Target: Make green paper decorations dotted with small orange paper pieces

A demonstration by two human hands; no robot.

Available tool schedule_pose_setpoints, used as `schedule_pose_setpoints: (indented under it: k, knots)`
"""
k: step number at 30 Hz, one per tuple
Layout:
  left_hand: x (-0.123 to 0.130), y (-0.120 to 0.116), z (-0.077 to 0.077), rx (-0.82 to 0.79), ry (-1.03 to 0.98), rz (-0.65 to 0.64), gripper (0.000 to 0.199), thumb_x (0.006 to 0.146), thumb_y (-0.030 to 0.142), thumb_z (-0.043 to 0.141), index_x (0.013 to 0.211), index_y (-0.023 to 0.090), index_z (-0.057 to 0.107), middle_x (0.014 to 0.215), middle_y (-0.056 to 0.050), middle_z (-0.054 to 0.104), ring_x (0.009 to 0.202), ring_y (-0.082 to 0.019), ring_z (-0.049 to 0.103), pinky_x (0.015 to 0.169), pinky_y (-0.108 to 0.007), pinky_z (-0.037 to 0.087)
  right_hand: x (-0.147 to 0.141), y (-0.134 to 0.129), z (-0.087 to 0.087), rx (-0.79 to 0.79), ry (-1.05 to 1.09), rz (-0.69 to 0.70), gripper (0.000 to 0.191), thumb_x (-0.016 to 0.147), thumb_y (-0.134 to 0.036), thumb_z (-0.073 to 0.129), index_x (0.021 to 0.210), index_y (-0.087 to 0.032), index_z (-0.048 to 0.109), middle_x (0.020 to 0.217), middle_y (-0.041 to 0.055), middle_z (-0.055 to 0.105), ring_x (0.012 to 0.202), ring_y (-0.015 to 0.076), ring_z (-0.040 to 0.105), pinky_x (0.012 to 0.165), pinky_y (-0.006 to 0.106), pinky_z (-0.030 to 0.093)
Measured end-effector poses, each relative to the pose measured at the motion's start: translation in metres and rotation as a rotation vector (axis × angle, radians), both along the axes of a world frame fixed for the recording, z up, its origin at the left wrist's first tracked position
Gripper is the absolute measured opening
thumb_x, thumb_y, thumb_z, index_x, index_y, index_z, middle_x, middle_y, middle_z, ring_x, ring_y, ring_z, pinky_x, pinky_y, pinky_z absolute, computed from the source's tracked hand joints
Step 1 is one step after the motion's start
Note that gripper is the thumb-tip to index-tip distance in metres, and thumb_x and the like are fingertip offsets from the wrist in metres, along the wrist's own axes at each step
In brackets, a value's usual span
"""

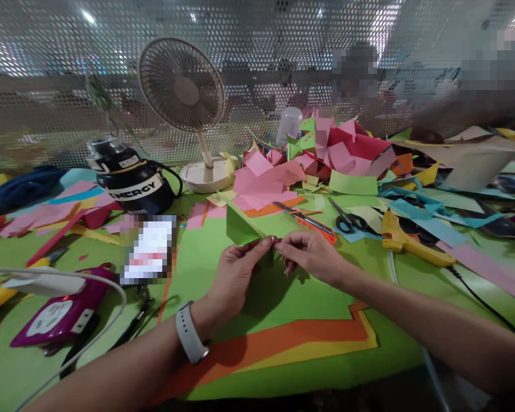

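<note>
A folded piece of green paper [240,223] is pinched between the thumb and fingers of my left hand [236,274], with its pointed flap standing up. Close against it, my right hand [311,254] pinches at the paper's lower right end, thumb and forefinger meeting the left thumb. Whatever lies right between those fingertips is too small to make out. Both hands are above a large green sheet [309,303], which lies over orange paper [283,340] and yellow paper [326,353]. A white watch band circles my left wrist.
Behind my hands lie a box cutter [313,226] and black scissors [347,220]. A yellow glue gun [412,243] is at the right. Pink scraps [274,177] heap near a fan [208,174]. At left are a black bottle [133,183], a phone [150,252] and a purple power strip [64,312].
</note>
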State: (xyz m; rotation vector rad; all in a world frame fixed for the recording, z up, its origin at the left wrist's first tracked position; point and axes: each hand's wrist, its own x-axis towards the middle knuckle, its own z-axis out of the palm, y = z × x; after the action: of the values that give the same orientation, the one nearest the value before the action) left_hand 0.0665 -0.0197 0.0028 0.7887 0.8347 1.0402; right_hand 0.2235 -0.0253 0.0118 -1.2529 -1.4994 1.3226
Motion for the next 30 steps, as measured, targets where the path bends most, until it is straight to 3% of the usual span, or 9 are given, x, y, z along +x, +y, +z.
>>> schedule_pose_setpoints:
  k: [8,15,21,25,27,30]
  knots:
    - [-0.0025,0.0021,0.0018,0.002,0.003,-0.025,0.014,0.067,0.025,0.079,0.078,0.016,0.075,0.069,-0.002,0.074,0.064,-0.012,0.063,0.061,-0.021,0.049,0.0028,0.0003,0.0070,-0.095,0.053,0.046,0.033,0.081,-0.042,0.060,0.061,-0.016,0.056,0.053,-0.0026,0.059,0.047,0.0069,0.058,0.048,0.018,0.047]
    - [-0.0013,0.0051,0.0034,0.027,-0.007,0.056,0.016,0.064,0.024,0.081,0.078,0.017,0.076,0.067,0.000,0.073,0.058,-0.009,0.060,0.054,-0.017,0.046,0.0019,0.0000,0.0005,0.044,0.114,0.025,0.020,0.081,-0.033,0.060,0.073,-0.016,0.061,0.064,-0.0034,0.061,0.046,0.0051,0.057,0.046,0.018,0.049]
    - [-0.0018,0.0046,0.0039,0.007,0.005,0.080,0.021,0.065,0.028,0.081,0.081,0.016,0.076,0.067,0.000,0.072,0.058,-0.008,0.060,0.052,-0.015,0.046,0.0038,-0.0013,0.0034,0.129,0.235,-0.095,0.017,0.080,-0.034,0.062,0.084,-0.017,0.060,0.064,-0.0055,0.057,0.045,0.0050,0.055,0.043,0.017,0.049]
    - [-0.0003,-0.0002,0.0073,0.029,-0.003,0.051,0.019,0.064,0.028,0.082,0.079,0.016,0.076,0.058,0.002,0.068,0.051,-0.009,0.058,0.050,-0.017,0.048,0.0051,-0.0023,0.0071,-0.015,0.181,0.043,0.028,0.080,-0.043,0.063,0.073,-0.016,0.058,0.061,-0.0036,0.058,0.047,0.0061,0.057,0.044,0.017,0.049]
    - [0.0007,-0.0028,0.0080,0.048,-0.016,0.029,0.017,0.065,0.026,0.081,0.078,0.016,0.076,0.062,0.001,0.069,0.053,-0.009,0.060,0.050,-0.017,0.050,0.0032,-0.0032,0.0075,-0.068,0.162,0.124,0.034,0.078,-0.047,0.065,0.069,-0.015,0.058,0.059,-0.0035,0.057,0.047,0.0062,0.057,0.046,0.018,0.050]
    - [0.0014,-0.0043,0.0067,0.062,-0.041,0.003,0.016,0.069,0.025,0.079,0.080,0.016,0.075,0.072,-0.002,0.073,0.062,-0.012,0.064,0.056,-0.018,0.053,-0.0006,-0.0036,0.0073,-0.076,0.198,0.140,0.038,0.074,-0.051,0.068,0.068,-0.014,0.059,0.056,-0.0047,0.056,0.045,0.0054,0.056,0.046,0.018,0.050]
